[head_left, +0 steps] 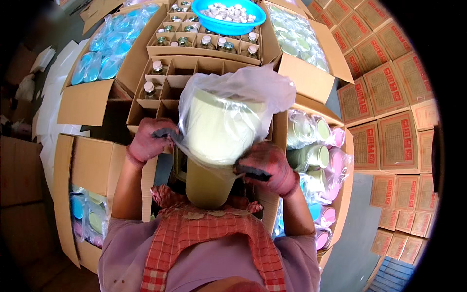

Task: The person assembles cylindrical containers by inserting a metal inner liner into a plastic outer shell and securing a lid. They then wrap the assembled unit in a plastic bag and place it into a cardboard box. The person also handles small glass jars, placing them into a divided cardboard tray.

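Note:
In front of my chest a pale green cylindrical container (209,185) stands with its upper part inside a clear plastic bag (282,87). My left hand (153,138), in a reddish glove with dark fingertips, pinches the bag's edge on the left. On the right side my right hand (267,168), gloved the same way, grips the bag's lower edge close against the container. The bag's far end flares out loosely over a divided cardboard box (209,62). Two glass bottles with white caps, one of them a bottle (150,91), stand in its left cells.
A blue basin (228,25) of white caps sits on another divided box of bottles. Open cartons with bagged lids flank it, blue ones (104,46) left and green ones (296,36) right. Bagged coloured containers (316,155) fill a carton beside my right arm. Stacked cartons (379,92) line the right.

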Motion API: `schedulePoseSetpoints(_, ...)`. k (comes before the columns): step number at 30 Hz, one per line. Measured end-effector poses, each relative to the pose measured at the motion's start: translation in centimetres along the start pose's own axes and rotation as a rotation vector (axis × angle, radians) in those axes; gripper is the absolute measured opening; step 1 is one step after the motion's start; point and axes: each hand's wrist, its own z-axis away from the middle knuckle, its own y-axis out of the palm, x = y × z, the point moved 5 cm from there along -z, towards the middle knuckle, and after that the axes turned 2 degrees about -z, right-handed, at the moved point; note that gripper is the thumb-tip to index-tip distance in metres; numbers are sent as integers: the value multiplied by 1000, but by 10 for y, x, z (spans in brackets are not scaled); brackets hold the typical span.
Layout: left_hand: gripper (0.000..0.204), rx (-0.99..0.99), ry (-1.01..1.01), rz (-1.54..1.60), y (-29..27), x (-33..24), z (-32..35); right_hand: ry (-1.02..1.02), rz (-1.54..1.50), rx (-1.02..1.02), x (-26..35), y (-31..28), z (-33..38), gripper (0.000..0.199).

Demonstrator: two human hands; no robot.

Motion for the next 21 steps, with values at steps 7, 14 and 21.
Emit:
schedulePoseSetpoints(7,11,-48,137,-533,9,9,-20,120,386,-200,-12,-17,3,34)
schedulePoseSetpoints(14,13,-75,-14,-203,3,23,-37,241,125,-380,-51,-13,8,22)
schedulePoseSetpoints(21,22,215,-91,-560,1,25,-42,611,-727,67,-53,32,29,26)
